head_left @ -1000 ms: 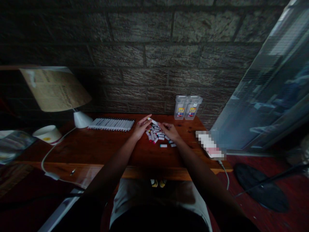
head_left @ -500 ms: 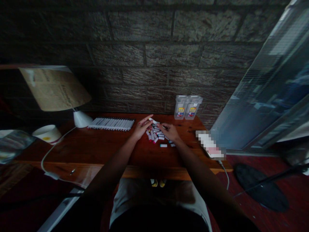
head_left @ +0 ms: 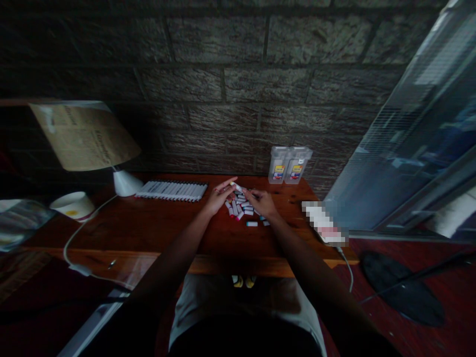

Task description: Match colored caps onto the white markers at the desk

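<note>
Change is slight over the last second; the held piece [head_left: 237, 188] — small, white, yellow at its far end — has edged a touch to the right, and less of it seems to show; so the work looks to be at the same stage, this piece neither set down nor swapped; the left hand [head_left: 216, 200] has thumb and fingers closed about the yellow end, forefinger stretched past it; the right hand [head_left: 263, 202] is nearly closed, fingertips pinching the near end; whether its palm hides anything else I cannot tell; both hands meet above the far side of the pile [head_left: 234, 207], similar pieces lying loose on the worktop [head_left: 156, 228]; a stray piece [head_left: 252, 224] with a teal end lies just in front; pens [head_left: 173, 191] lie side by side to the left, apart from the left hand; two clear tubs [head_left: 277, 171] stand at the back right; beyond the glass [head_left: 372, 183], a white shape [head_left: 453, 213] has come into view — too blurred to name
</note>
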{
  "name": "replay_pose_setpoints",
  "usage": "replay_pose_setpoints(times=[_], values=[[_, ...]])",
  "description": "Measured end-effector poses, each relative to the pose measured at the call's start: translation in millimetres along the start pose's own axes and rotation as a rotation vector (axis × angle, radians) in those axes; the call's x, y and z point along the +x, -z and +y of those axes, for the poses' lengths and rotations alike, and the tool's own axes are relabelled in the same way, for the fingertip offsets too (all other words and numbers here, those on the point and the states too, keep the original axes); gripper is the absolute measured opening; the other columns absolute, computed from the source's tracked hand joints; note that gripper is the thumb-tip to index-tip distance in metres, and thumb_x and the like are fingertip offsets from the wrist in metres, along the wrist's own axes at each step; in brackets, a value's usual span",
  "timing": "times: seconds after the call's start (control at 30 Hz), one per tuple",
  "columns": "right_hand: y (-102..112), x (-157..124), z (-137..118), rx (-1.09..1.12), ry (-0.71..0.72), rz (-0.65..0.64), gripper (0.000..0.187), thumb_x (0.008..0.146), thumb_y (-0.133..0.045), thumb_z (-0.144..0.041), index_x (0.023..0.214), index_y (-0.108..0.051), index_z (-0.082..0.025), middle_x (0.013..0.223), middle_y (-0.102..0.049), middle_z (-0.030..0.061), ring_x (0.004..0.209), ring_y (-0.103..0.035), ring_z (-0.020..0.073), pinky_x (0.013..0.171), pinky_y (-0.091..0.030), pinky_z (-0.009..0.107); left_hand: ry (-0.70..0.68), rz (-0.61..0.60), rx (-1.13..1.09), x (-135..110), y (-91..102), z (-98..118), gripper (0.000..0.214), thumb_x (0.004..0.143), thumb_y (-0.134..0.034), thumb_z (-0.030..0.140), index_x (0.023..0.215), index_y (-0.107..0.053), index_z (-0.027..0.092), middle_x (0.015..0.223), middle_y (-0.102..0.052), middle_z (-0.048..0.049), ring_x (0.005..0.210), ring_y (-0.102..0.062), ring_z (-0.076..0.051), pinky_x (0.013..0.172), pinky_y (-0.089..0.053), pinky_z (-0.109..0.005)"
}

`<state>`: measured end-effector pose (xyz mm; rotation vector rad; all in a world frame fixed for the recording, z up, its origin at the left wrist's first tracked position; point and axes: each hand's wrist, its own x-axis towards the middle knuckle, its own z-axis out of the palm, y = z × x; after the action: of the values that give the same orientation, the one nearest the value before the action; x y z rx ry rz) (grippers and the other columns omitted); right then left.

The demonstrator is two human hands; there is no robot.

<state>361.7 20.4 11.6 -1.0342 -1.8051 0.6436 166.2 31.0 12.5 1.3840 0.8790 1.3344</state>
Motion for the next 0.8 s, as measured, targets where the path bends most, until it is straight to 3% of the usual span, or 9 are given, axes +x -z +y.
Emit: replay_pose_setpoints(times=[0.23,0.53,0.67,0.8], values=[[4.4,0.4,-7.4,-0.09,-0.008,0.026,0.062,0.086,-0.047,-0.071,0.057,-0.062,-0.019,0.052,-0.051,-0.0006,0.053,-0.044,0.0118,0.051,-0.032,0.024,0.01,0.006,-0.025,-0.3,-0.8,0.6,0.06,0.078,-0.074,0.042,0.133,-0.063,0.02,0.094,-0.071,-0.0059,0.062,-0.058,-0.01,0.056,-0.046,-0.021],[1.1,-0.4,-8.6,-0.133,-0.002,0.042,0.064,0.087,-0.046,-0.069,0.054,-0.061,-0.018,0.051,-0.052,0.0004,0.051,-0.046,0.0118,0.052,-0.031,0.026,0.002,0.019,-0.023,-0.6,-2.9,3.2,0.066,0.075,-0.075,0.046,0.133,-0.061,0.017,0.087,-0.07,-0.0044,0.059,-0.057,-0.009,0.055,-0.044,-0.021],[-1.5,-0.4,-6.5,-0.033,-0.066,0.049,0.063,0.086,-0.049,-0.071,0.059,-0.067,-0.018,0.053,-0.059,0.001,0.054,-0.054,0.0141,0.053,-0.035,0.025,-0.021,0.039,0.015,-1.0,-3.0,4.4,0.062,0.076,-0.074,0.047,0.129,-0.063,0.017,0.082,-0.069,-0.0033,0.057,-0.056,-0.009,0.054,-0.043,-0.021],[0.3,4.9,-2.6,0.185,-0.247,0.109,0.065,0.085,-0.046,-0.075,0.073,-0.074,-0.017,0.064,-0.07,0.0045,0.059,-0.062,0.0171,0.056,-0.044,0.026,-0.026,0.058,0.02,-1.5,-2.9,5.1,0.055,0.075,-0.075,0.046,0.12,-0.067,0.017,0.076,-0.066,-0.0014,0.057,-0.056,-0.01,0.053,-0.043,-0.021]])
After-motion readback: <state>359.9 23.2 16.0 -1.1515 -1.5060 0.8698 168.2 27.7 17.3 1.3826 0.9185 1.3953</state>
